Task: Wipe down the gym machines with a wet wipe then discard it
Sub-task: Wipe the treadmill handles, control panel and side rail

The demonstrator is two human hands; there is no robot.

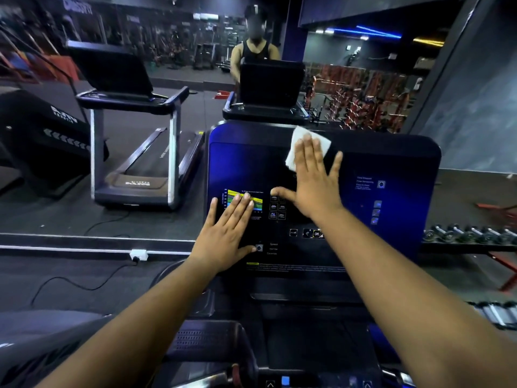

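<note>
Your right hand (313,180) lies flat on the upper face of the treadmill console (391,169), fingers straight and spread, pressing the white wet wipe (299,138) against the dark panel. The wipe sits under your fingertips near the console's top edge, with its far corners sticking out past them. A flat palm likely spreads pressure so the whole sheet drags across the glossy surface.

Your left hand (226,228) rests open lower down, fingers straight and close together, their tips over the coloured chart graphic (240,196). It holds nothing; it looks like a brace to steady you while the other arm reaches.

Hard to read: the small button labels and printed text on the panel are blurred. How much of the wipe lies beneath your palm is hidden. The console's lower tray is dim and cut off at the frame's bottom. The mirror (195,65) ahead doubles the second treadmill (134,141). No bin for discarding is visible, so plan on looking for one.
</note>
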